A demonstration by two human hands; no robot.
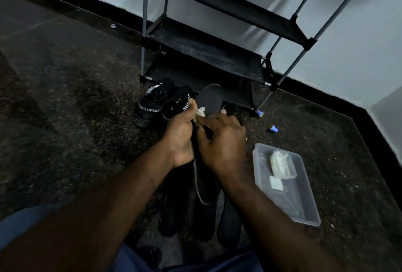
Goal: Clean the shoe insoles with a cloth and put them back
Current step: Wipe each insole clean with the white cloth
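Floor (76, 97): dark speckled stone, with a black skirting along the wall.
Shoe rack (206, 52): stands on the floor against the wall; black shelves, grey tubes.
Shoes (150, 106): a black pair with white "SPORT" letters, side by side in front of the rack.
Insoles (171, 206): dark, lying flat side by side.
Tray (309, 206): clear plastic, to the right of the insoles.
Blue pieces (273, 128): two small ones, between the tray and the rack.
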